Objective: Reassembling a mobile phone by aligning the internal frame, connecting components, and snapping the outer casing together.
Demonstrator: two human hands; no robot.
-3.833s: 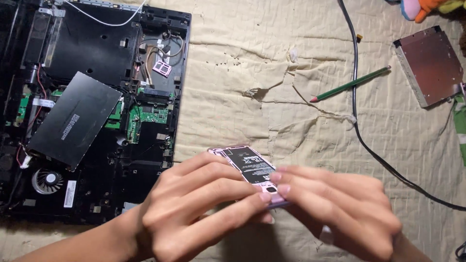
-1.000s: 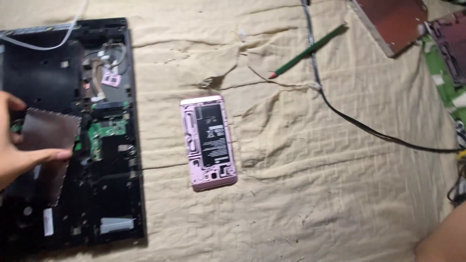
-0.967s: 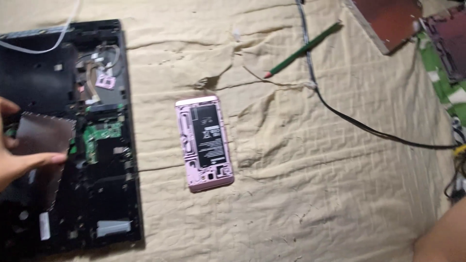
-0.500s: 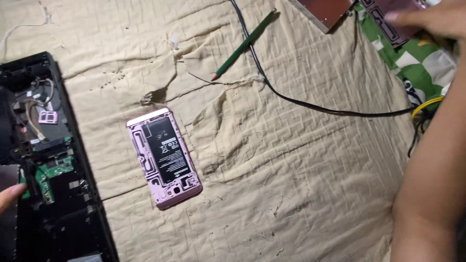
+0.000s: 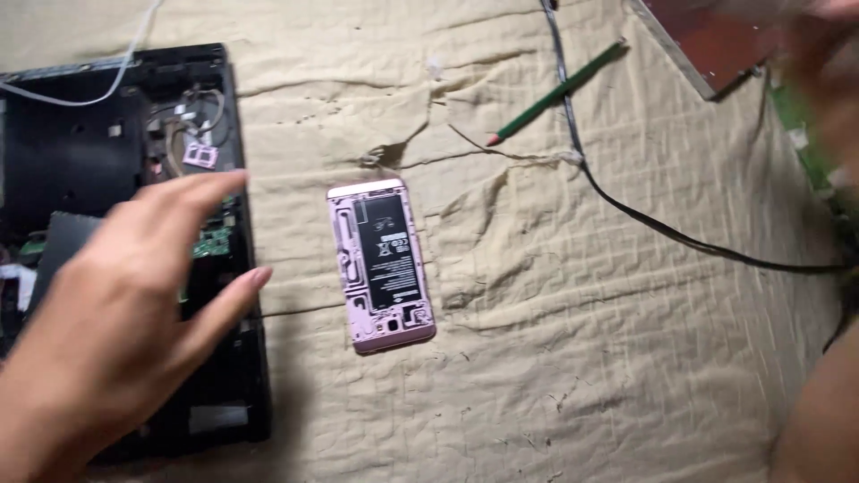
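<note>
one pink phone (image 5: 380, 264) | one open laptop (image 5: 125, 224) | left hand (image 5: 107, 313) empty

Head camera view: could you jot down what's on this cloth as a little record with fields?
surface: wrinkled beige cloth
centre: pink opened smartphone with its black battery showing, lying flat, untouched
left: opened black laptop base
left hand: open, spread above the laptop
right hand: blurred, top right; grip unclear
also: green pencil, black cable
</note>
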